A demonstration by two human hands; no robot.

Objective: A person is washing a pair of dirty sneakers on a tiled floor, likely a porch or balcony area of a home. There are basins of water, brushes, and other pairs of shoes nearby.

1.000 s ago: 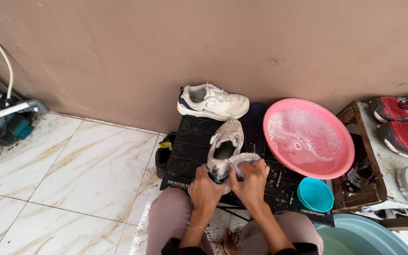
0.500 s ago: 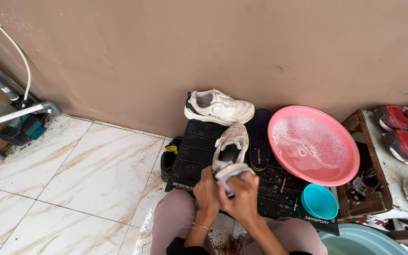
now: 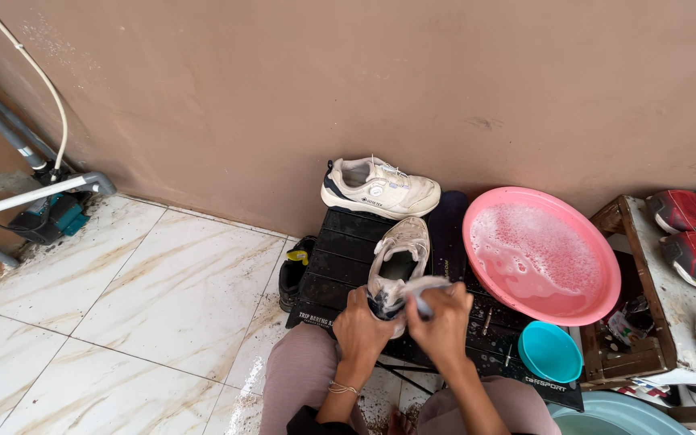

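Both hands gripped a white sneaker (image 3: 400, 262) on a black crate (image 3: 340, 258). The left hand (image 3: 362, 329) clasped its heel; the right hand (image 3: 443, 318) closed around a brush (image 3: 422, 296) near a pink soapy basin (image 3: 541, 254).

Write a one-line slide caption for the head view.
Both hands, left and right, grip the heel of a white shoe on a black mat beside a pink basin.

A black folding table (image 3: 340, 258) was set on the marble-tiled floor (image 3: 122, 306) against the wall. On it a white shoe (image 3: 380, 189) was placed at the far edge, a second shoe (image 3: 400, 254) nearer, a dark insole (image 3: 449, 229) beside it, a pink basin (image 3: 541, 254) of suds to the right and a teal cup (image 3: 549, 352) near right. A black shoe (image 3: 293, 270) was left on the floor at the table's left.
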